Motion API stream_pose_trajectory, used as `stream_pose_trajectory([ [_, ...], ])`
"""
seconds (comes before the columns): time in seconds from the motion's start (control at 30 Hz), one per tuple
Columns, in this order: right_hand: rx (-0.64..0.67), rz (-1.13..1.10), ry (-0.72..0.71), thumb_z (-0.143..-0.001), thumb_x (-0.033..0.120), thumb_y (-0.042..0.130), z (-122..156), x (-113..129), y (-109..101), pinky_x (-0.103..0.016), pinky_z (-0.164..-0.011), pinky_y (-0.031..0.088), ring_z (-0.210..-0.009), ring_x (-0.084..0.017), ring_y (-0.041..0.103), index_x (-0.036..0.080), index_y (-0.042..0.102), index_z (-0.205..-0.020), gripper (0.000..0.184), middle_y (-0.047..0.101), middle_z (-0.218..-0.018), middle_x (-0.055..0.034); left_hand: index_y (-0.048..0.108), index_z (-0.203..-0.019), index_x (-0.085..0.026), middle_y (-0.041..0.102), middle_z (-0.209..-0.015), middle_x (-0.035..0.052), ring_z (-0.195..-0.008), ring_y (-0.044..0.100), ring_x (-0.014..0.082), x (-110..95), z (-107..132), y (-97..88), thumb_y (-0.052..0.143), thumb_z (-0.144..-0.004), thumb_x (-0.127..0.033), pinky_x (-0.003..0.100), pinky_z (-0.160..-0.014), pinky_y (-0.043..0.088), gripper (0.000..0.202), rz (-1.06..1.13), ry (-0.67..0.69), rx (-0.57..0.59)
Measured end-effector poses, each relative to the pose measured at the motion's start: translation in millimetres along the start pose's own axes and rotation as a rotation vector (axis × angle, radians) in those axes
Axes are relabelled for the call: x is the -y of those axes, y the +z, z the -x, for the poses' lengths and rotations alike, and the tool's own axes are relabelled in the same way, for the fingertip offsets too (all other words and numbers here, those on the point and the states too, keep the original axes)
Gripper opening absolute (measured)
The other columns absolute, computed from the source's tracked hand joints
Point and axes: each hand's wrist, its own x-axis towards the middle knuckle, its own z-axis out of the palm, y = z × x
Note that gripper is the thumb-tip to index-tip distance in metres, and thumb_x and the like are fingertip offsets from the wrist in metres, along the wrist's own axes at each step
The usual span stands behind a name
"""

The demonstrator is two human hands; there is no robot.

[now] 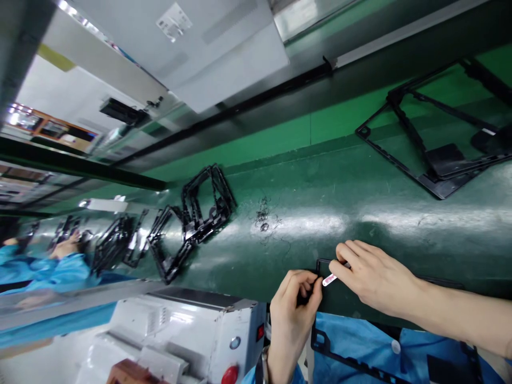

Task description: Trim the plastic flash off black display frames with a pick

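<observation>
My left hand (pixel 294 298) pinches the edge of a thin black plastic frame (pixel 340 358), close to one of its corners. The frame lies partly over the table's near edge and partly against a blue garment. In my right hand (pixel 370 274) is a slim white stick-like tool with pink markings (pixel 329 279), gripped between thumb and fingers. Its rounded white end points at my left fingertips, beside the frame's edge. The tool's other end is mostly hidden by my right hand. A small heap of black shavings (pixel 263 216) lies on the green table beyond my hands.
More black frames (pixel 208 202) are stacked on the green table (pixel 304 186) to the left, others (pixel 444 160) at the right. A white machine with a red button (pixel 229 375) stands at the near left. Farther left, a co-worker's hand (pixel 66 246) shows near more frames.
</observation>
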Motion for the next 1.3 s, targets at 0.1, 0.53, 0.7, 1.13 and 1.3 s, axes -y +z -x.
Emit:
stream_pose_trajectory([
  [0.1,0.005,0.005,-0.003,-0.082,-0.001,0.051,-1,0,-1,-0.036,-0.077,0.051,-0.080,-0.024,0.057,0.021,0.053,-0.098,0.027,0.058,-0.093,-0.0063,0.066,-0.096,-0.022,0.062,-0.079,-0.0029,-0.061,0.056,0.0116,-2,-2,-0.9,0.067,-0.099,-0.020,0.022,-0.059,0.049,0.004,0.003,-0.031,0.003],
  [0.53,-0.005,-0.012,0.005,-0.078,-0.002,0.051,0,1,1,-0.036,-0.077,0.054,-0.080,-0.024,0.058,0.020,0.053,-0.097,0.030,0.057,-0.093,-0.0060,0.058,-0.082,-0.023,0.052,-0.070,-0.0051,-0.057,0.052,0.0118,-2,5,-14.7,0.057,-0.102,-0.023,0.021,-0.055,0.042,0.020,-0.032,-0.157,0.159],
  [0.7,-0.010,-0.022,0.013,-0.078,-0.004,0.049,1,0,3,-0.037,-0.078,0.055,-0.081,-0.024,0.059,0.020,0.054,-0.098,0.032,0.057,-0.093,-0.0058,0.055,-0.090,-0.024,0.063,-0.088,-0.0007,-0.079,0.065,0.0137,-1,18,-21.9,0.053,-0.105,-0.017,0.022,-0.074,0.053,0.016,0.052,-0.105,0.051],
  [1.13,-0.022,-0.007,0.003,-0.077,-0.006,0.048,2,-2,4,-0.036,-0.078,0.053,-0.082,-0.024,0.059,0.019,0.055,-0.098,0.033,0.057,-0.095,-0.0068,0.063,-0.089,-0.022,0.063,-0.076,-0.0007,-0.066,0.063,0.0136,5,37,-40.5,0.055,-0.110,-0.033,0.020,-0.063,0.052,0.025,0.143,-0.238,0.295],
  [1.3,-0.028,0.007,-0.002,-0.076,-0.007,0.048,1,-3,2,-0.035,-0.078,0.052,-0.080,-0.023,0.058,0.019,0.055,-0.095,0.033,0.057,-0.093,-0.0066,0.074,-0.114,-0.026,0.072,-0.082,-0.0001,-0.067,0.072,0.0148,12,46,-52.2,0.060,-0.109,-0.034,0.021,-0.065,0.057,0.017,-0.036,-0.086,0.269],
])
